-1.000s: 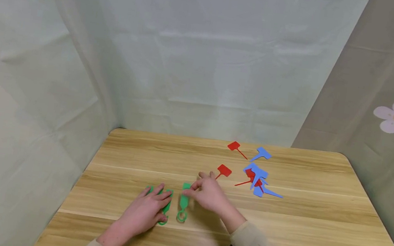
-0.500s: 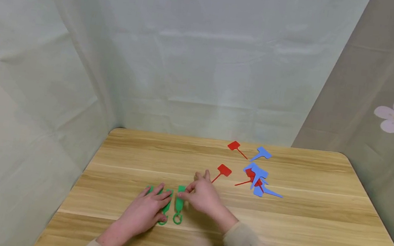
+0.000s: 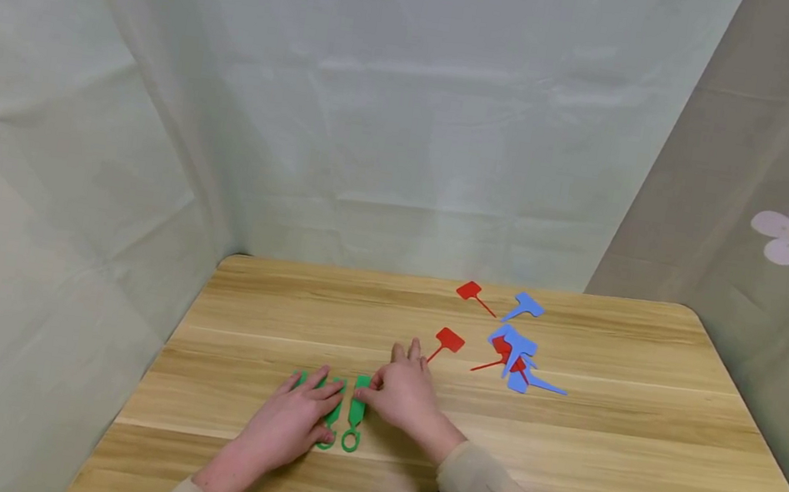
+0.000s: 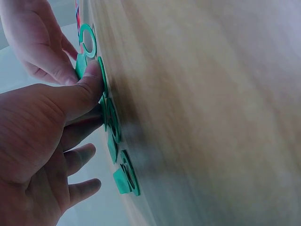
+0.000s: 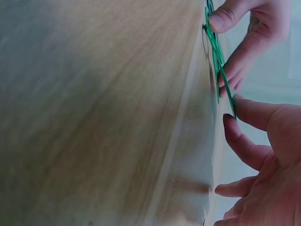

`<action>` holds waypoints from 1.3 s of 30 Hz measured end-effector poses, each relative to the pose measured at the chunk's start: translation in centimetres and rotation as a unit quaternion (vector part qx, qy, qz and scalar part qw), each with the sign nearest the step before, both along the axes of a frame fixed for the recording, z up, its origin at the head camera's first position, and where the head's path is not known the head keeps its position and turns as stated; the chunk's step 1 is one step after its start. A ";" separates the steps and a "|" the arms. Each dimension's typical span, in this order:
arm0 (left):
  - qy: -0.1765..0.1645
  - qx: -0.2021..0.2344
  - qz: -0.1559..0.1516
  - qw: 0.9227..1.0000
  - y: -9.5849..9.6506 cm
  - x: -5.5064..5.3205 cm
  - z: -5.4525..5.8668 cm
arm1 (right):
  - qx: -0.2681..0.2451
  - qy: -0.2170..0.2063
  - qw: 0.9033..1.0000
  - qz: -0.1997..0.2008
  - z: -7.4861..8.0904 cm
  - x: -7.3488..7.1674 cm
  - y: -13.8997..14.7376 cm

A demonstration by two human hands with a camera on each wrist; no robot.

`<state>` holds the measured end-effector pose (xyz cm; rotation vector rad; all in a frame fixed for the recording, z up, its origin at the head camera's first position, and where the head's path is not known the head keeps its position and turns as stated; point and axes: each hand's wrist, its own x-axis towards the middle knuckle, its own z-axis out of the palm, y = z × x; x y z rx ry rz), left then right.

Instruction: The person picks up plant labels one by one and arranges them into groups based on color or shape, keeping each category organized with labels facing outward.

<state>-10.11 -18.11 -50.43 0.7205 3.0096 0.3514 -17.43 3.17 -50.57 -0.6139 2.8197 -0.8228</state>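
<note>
Between thumb and forefinger my right hand pinches the flat upper end of a green ring-ended tag. Its ring points toward me, and in the right wrist view the tag tilts up off the wood at the pinched end. Just left of it, my left hand rests with fingers spread over more green tags, its thumb beside a ring. Most of those tags are hidden under the fingers in the head view. Several green tags show along the tabletop in the left wrist view.
Beyond my right hand lie red T-shaped tags and blue T-shaped tags, some overlapping in a pile. They rest on a wooden table. Pale cloth hangs behind and at both sides.
My right hand has moved left and slightly toward me with the green tag, bringing it closer to the tags under my left hand. The left hand stays in place.
</note>
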 end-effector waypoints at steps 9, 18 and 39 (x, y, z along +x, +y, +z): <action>0.000 0.003 0.000 1.000 0.0 0.0 0.0 | 0.040 0.011 0.999 -0.009 0.2 0.3 -0.7; -0.002 0.002 -0.002 1.000 0.0 0.1 0.0 | 0.057 0.014 0.998 -0.022 0.0 0.4 -1.1; -0.007 -0.001 -0.002 1.000 0.1 0.0 0.2 | 0.084 0.036 0.996 -0.019 -0.5 0.6 -1.5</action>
